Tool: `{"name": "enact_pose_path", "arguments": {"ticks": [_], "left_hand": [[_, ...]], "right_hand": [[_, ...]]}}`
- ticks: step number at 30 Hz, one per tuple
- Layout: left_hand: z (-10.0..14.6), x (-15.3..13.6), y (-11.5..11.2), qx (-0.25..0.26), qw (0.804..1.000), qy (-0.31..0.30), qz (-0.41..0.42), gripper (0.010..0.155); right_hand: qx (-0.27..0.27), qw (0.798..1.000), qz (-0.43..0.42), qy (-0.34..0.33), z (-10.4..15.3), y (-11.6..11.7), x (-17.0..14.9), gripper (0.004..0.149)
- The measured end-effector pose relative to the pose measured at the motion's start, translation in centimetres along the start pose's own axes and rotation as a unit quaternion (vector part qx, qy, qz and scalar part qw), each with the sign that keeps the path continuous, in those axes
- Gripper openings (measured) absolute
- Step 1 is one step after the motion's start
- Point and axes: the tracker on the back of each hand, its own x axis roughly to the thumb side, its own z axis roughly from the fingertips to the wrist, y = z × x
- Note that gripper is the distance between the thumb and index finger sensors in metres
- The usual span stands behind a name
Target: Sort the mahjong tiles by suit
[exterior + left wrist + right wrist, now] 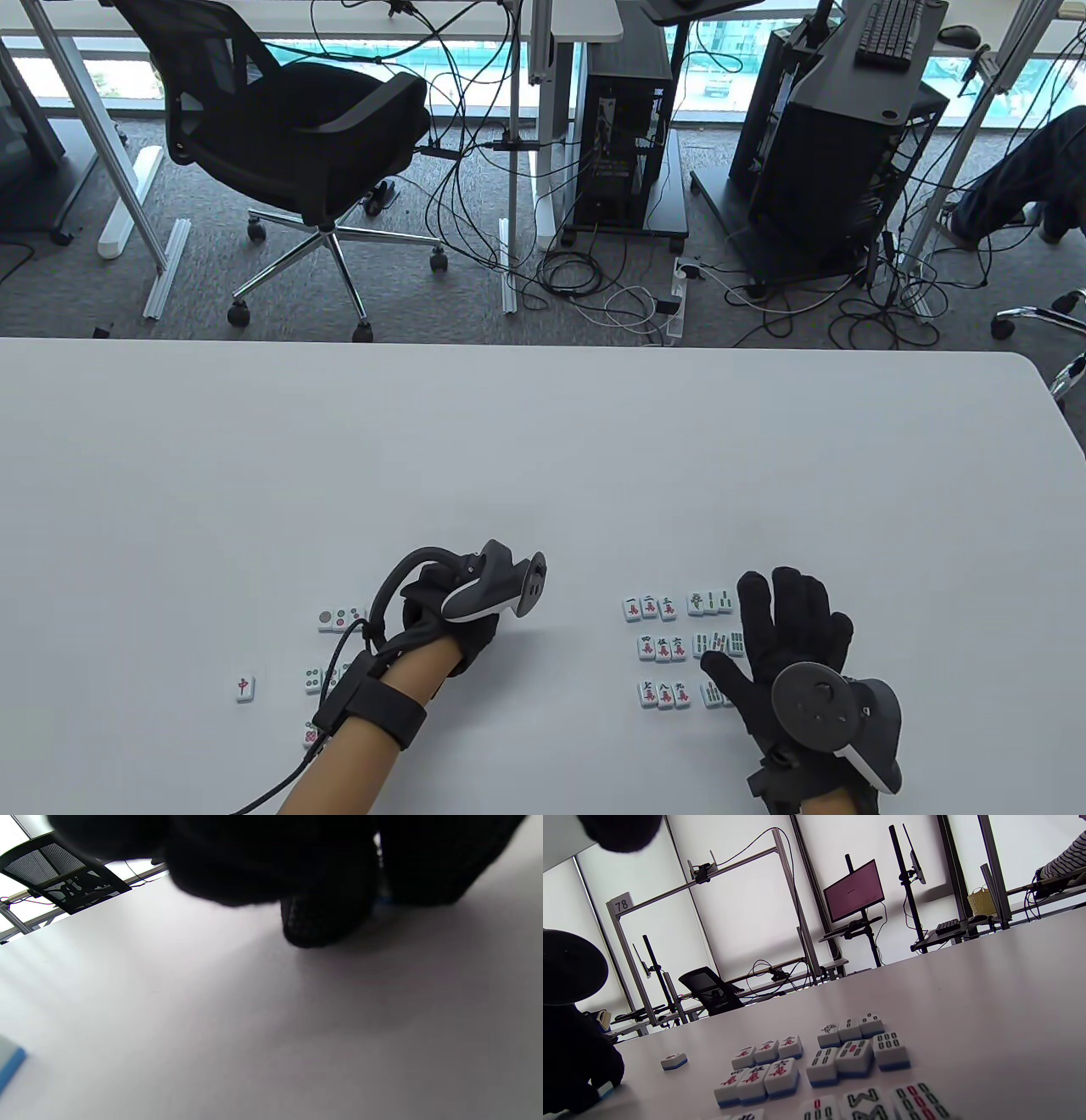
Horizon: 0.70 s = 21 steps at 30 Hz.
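Note:
White mahjong tiles lie face up on the table (543, 458). Character tiles (662, 649) form three short rows, with bamboo tiles (711, 603) just right of them. My right hand (789, 632) lies flat with its fingers spread over the right part of the bamboo rows (857, 1058). My left hand (437, 607) is curled beside the circle tiles (339, 618). A blue-backed tile (605, 1089) shows under its fingertips (322, 921), and they seem to pinch it. A red dragon tile (244, 686) lies alone at the far left.
More circle tiles (321, 677) sit by my left forearm. One lone tile (673, 1060) lies beyond the left hand. An office chair (314, 144), cables and computer racks stand on the floor past the table's far edge.

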Motion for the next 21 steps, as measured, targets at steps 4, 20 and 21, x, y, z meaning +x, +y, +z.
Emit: {"name": "enact_pose_path", "arguments": {"ticks": [4,20,21], "left_hand": [[0.8,-1.0,0.1,0.021,0.999,-0.031,0.016,0.060],[11.1,-16.6,-5.1,0.062,0.997,-0.002,0.040,0.062],[11.5,-17.1,-6.0,0.054,0.998,0.005,0.033,0.061]], "right_hand": [[0.003,1.000,0.001,0.000,0.0,0.1,0.0,0.083],[0.004,1.000,0.006,0.003,0.0,0.1,0.0,0.083],[0.005,1.000,0.008,0.003,-0.1,0.2,0.0,0.083]]}}
